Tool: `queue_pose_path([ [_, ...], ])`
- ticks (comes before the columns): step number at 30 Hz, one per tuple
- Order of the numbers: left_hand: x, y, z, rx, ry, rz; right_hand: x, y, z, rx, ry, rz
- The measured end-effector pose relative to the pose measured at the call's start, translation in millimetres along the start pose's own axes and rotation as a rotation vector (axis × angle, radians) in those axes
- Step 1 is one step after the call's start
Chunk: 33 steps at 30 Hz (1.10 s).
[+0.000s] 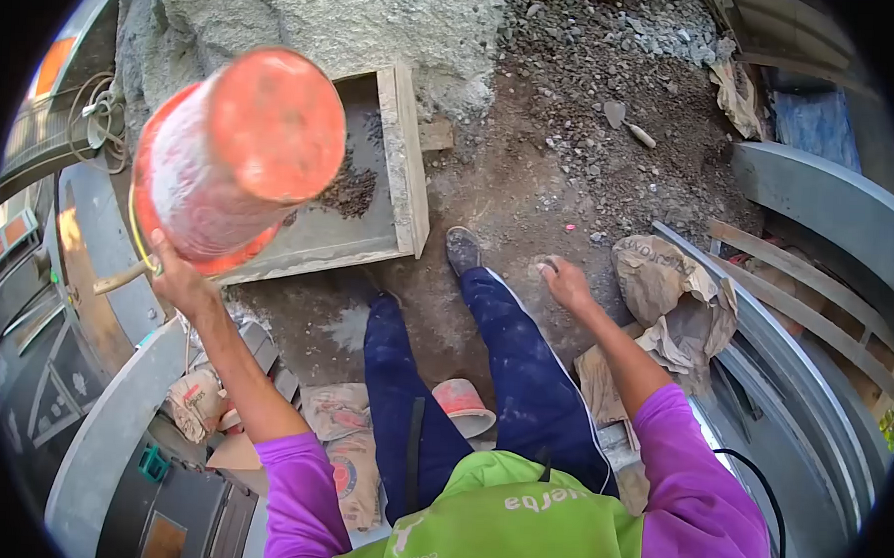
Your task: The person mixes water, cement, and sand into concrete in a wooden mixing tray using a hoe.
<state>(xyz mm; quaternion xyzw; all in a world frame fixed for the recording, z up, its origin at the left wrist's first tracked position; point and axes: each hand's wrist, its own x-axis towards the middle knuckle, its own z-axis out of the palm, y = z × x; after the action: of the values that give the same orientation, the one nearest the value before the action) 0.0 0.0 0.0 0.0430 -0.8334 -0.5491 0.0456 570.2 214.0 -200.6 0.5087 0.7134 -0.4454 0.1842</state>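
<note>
A red bucket (228, 160), whitened with dust on its side, is tipped with its base up toward the camera, over the left part of a shallow wooden box (402, 167). My left hand (182, 282) grips the bucket's lower edge, near its yellow handle. Dark gravel (346, 190) lies on the box floor; the bucket hides part of the box. My right hand (565, 282) is held over the dirt ground to the right of my legs, fingers curled. Whether it holds anything is too small to tell.
A pale sand heap (428, 29) rises behind the box. Gravel (575, 85) with a trowel (628, 124) lies at the upper right. Torn paper bags (666, 279) and metal channels (811, 385) are on the right. A second bucket (461, 407) stands between my legs.
</note>
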Motion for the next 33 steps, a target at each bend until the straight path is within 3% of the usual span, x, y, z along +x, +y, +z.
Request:
queue_pose_path([
  [2,-1.8,63.2,-31.7,-0.058,0.133,0.004,1.7,-13.0,18.3,0.068,-0.020,-0.044],
  [3,-42.8,-6.3,29.6,-0.180,0.097,-0.122,-0.2,33.5,-71.1,-0.080,0.112,0.029],
  [5,-39.7,-6.2,21.3,-0.079,0.147,-0.017,0.2,22.5,-36.5,-0.056,0.042,0.011],
  [6,-46.8,-24.7,24.1,-0.145,0.021,0.113,-2.9,18.1,-17.3,-0.061,0.016,0.000],
  [7,-46.5,-81.5,30.5,0.260,-0.010,0.155,-5.2,23.7,-16.5,-0.097,0.016,0.001],
  [8,-73.6,-121.3,55.2,0.276,-0.074,0.126,-8.5,29.2,-13.2,-0.113,0.008,-0.010],
  [9,-97.0,-167.3,74.7,0.382,-0.138,0.304,-16.8,34.3,-10.9,-0.132,-0.005,-0.020],
  [10,-115.4,-218.9,90.3,0.547,-0.264,0.320,-26.4,35.9,-9.9,-0.165,-0.012,0.000],
  [11,-124.1,-172.1,93.6,0.477,-0.109,0.140,-34.4,40.0,-11.2,-0.204,-0.016,0.011],
  [13,-125.5,-123.9,86.6,0.401,-0.219,0.180,-41.6,50.7,-11.2,-0.214,-0.043,0.026],
  [15,-136.0,-84.9,66.8,0.494,-0.294,0.345,-48.0,53.0,-10.5,-0.283,-0.066,-0.022],
  [17,-142.5,-46.1,42.6,0.410,-0.296,0.555,-36.8,74.3,1.1,-0.329,-0.002,-0.224],
  [19,-152.5,-24.7,18.1,0.443,-0.404,0.573,-30.5,11.0,-2.4,-0.032,-0.124,-0.010],
  [20,-160.5,-20.1,5.6,0.472,-0.452,0.563,-37.7,-21.4,-6.3,0.105,-0.189,0.117],
  [23,-175.6,-34.6,-24.4,0.519,-0.521,0.561,-35.5,-90.9,-1.5,0.244,-0.191,-0.029],
  [27,-183.5,-52.8,-68.4,0.564,-0.509,0.429,-40.1,-150.9,-16.4,0.139,-0.115,-0.329],
  [31,-199.5,-79.0,-122.0,0.653,-0.618,0.292,13.4,-91.0,-55.4,-0.115,0.061,-0.402],
  [32,-207.0,-76.8,-139.5,0.590,-0.625,0.215,7.4,-89.8,-70.4,-0.015,0.048,-0.296],
  [33,-214.8,-73.1,-154.8,0.521,-0.660,0.139,10.3,-87.3,-82.0,-0.147,0.108,-0.360],
])
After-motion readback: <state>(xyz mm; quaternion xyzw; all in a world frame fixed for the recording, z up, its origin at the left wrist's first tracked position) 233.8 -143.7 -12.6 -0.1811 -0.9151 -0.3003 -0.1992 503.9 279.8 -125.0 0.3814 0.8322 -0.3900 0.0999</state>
